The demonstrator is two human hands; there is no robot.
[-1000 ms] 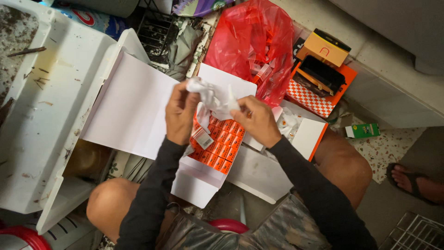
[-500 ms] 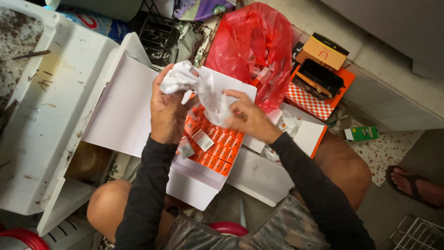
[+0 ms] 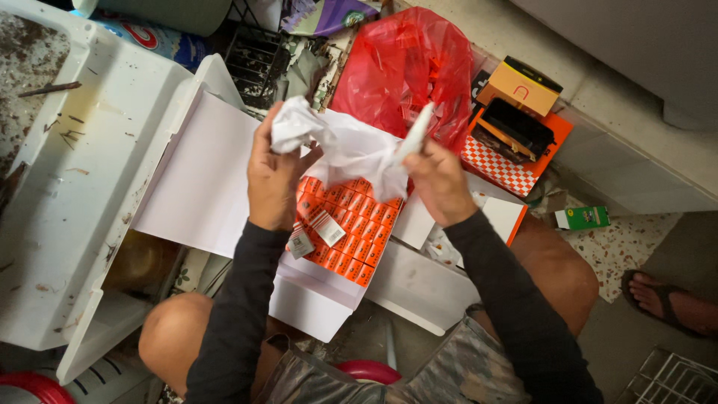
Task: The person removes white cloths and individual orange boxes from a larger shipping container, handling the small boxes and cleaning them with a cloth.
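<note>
My left hand (image 3: 271, 178) grips one crumpled end of a sheet of white wrapping paper (image 3: 345, 150), and my right hand (image 3: 437, 182) pinches the other end, stretching it above an open white box (image 3: 314, 299). Inside the box lie several rows of small orange packets (image 3: 351, 224), with two small white-labelled packets (image 3: 314, 233) loose on top. The box's white lid (image 3: 202, 172) is folded back to the left. Both my arms wear dark long sleeves.
A red plastic bag (image 3: 404, 67) sits behind the box. To the right is an orange-and-black boxed item (image 3: 516, 123) on a chequered orange card. A dirty white tray (image 3: 67, 172) lies left, a small green box (image 3: 583, 218) right. Another person's sandalled foot (image 3: 666, 299) is at far right.
The white paper has been pulled up and spread wider between my hands. My left hand lifted upward, my right hand moved right, uncovering more of the orange packets.
</note>
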